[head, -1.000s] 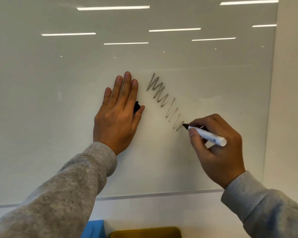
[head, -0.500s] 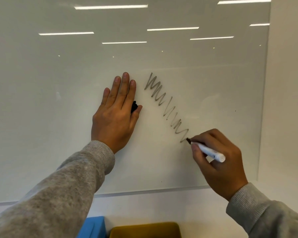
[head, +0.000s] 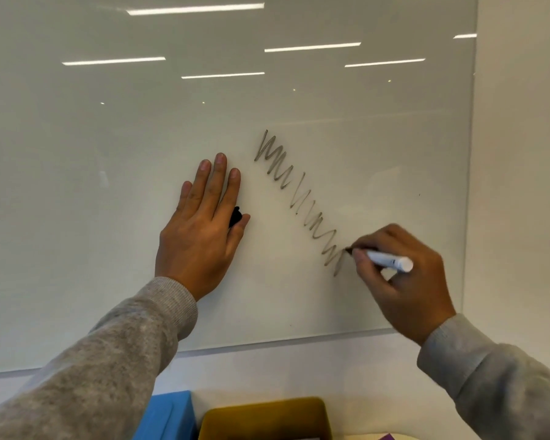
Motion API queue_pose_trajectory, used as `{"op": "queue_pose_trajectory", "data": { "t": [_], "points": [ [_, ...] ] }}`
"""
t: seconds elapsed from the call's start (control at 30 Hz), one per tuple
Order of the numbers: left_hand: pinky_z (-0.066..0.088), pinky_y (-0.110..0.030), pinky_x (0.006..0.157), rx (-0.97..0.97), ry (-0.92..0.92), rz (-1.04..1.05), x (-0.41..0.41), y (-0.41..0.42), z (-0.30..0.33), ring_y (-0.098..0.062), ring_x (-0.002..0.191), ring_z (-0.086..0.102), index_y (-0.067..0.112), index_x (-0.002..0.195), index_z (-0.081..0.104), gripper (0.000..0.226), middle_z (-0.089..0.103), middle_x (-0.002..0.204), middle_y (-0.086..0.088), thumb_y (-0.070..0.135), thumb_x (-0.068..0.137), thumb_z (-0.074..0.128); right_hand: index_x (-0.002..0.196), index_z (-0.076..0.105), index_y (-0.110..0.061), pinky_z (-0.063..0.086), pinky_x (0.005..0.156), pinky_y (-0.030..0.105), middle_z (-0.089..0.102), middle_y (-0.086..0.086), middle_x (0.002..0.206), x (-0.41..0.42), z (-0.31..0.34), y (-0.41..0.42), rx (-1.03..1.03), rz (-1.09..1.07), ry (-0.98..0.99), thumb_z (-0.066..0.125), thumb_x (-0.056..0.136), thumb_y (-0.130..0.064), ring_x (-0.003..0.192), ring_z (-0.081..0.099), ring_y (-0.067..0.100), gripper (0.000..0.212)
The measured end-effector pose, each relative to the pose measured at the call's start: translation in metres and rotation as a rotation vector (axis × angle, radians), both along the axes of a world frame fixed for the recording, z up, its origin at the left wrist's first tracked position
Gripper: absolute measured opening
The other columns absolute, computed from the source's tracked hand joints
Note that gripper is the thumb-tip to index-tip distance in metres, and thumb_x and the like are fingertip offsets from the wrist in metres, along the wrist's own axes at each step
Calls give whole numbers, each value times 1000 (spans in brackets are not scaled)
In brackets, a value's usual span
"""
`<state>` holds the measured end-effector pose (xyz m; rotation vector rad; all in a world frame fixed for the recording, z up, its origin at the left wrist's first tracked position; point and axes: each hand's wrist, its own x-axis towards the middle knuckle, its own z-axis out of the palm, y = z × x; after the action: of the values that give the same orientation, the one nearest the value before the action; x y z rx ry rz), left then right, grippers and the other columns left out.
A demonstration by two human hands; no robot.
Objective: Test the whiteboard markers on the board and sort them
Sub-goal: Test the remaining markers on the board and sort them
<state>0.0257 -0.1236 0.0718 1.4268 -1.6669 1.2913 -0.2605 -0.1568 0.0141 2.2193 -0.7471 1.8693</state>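
**A:** Where am I in the job?

**B:** From my seat, mid-test. My right hand [head: 404, 274] pinches the marker [head: 388, 259] with curled fingers, its tip on the whiteboard [head: 108, 185] at the lower end of a zigzag scribble [head: 299, 198]. The line looks grey and thin, fainter in the middle, so I'd judge this pen weak. The sorting isn't done for this one.

**A:** And the other hand?

**B:** My left hand [head: 204, 223] lies flat on the board, fingers straight and close together. A small black thing [head: 235, 215] peeks out between thumb and forefinger. Probably the cap, but I can't be sure.

**A:** Where do the pens go?

**B:** Below the board I see the top of a blue bin [head: 169, 414] and a yellow bin [head: 267, 414], both cut off by the frame. Their contents are hidden, and no other markers are in sight, so I can't tell how many are left.
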Motion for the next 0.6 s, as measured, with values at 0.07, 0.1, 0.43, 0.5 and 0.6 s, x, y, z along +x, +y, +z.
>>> {"op": "queue_pose_trajectory", "data": {
  "t": [0.07,0.1,0.43,0.5,0.6],
  "points": [
    [20,-45,124,10,-2,6,1,1,0,-23,155,0,11,160,11,63,1,168,-7,43,107,24,94,72,-11,43,66,4,64,-2,87,1,14,-1,2,-14,-80,67,92,-16,77,60,8,7],
    [20,-45,124,11,-2,12,2,2,1,-23,155,-1,11,160,11,63,1,168,-7,43,107,24,95,72,-11,44,67,5,64,-3,88,3,18,-1,-2,-18,-83,68,92,-16,78,60,8,7],
    [18,-45,124,42,28,6,-2,4,-1,-22,155,-2,12,160,10,63,-1,168,-6,43,107,24,94,72,-13,49,69,14,62,-3,89,-6,-24,0,22,-7,101,62,97,-20,76,59,9,12],
    [17,-44,125,50,35,0,-3,4,-2,-22,155,-3,12,160,8,62,-3,168,-6,43,108,24,95,73,-11,47,69,7,63,-3,88,-12,-19,2,49,-38,-18,65,94,-18,77,60,6,10],
    [18,-45,124,48,42,-1,-2,6,-4,-22,155,-3,12,160,8,63,-3,168,-6,43,107,24,96,72,-13,50,66,9,62,-5,89,-10,-28,4,96,-42,107,62,94,-24,74,60,8,14]
  ]
}}
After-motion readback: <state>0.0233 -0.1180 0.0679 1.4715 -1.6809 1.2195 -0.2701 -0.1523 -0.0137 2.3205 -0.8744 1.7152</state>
